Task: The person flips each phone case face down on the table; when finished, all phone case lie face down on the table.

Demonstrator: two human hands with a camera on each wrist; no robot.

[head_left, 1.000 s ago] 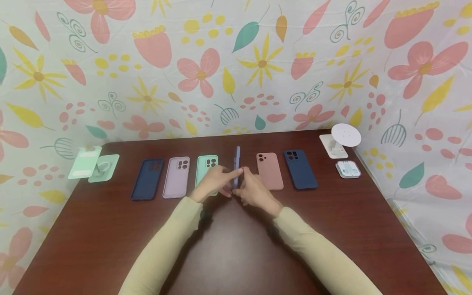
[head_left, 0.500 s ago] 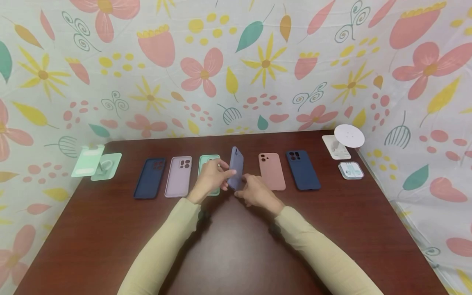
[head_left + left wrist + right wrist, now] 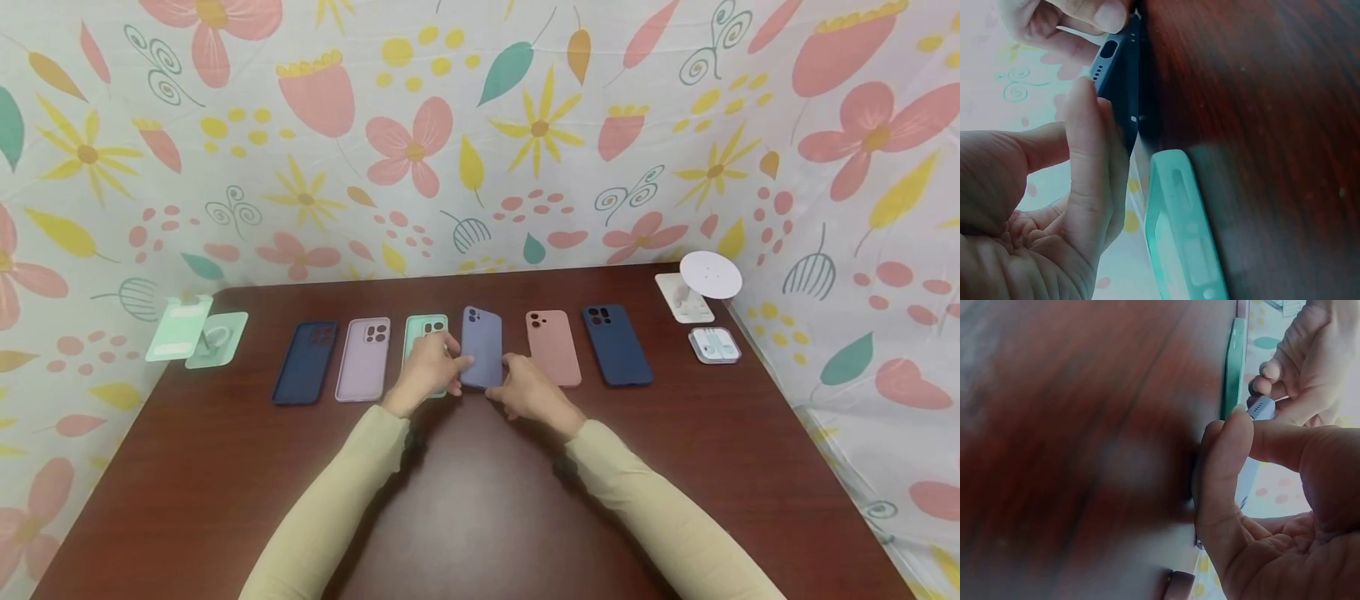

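A lavender-blue phone case (image 3: 482, 342) is tilted just above the table, its back and camera cutouts facing up. My left hand (image 3: 427, 362) holds its left edge, thumb on top and fingers reaching underneath. At the lower right corner, my right hand (image 3: 528, 387) pinches the case. The left wrist view shows the case's bottom edge (image 3: 1102, 65) with a port opening and small holes; its underside looks dark, and whether a phone is inside I cannot tell. Partly behind my left hand lies a mint green case (image 3: 417, 331). A pink case (image 3: 553, 350) lies to the right.
A dark blue case (image 3: 303, 364) and a pale lilac case (image 3: 363, 360) lie at left, another dark blue case (image 3: 618, 350) at right. A mint phone stand (image 3: 217, 340), a white stand (image 3: 708, 275) and boxed earphones (image 3: 714, 345) stand near the sides. A floral curtain hangs behind.
The lavender-blue case has gone from edge-on upright to nearly flat, its back turning up into view. My left hand has shifted slightly left, and the hands have moved apart.
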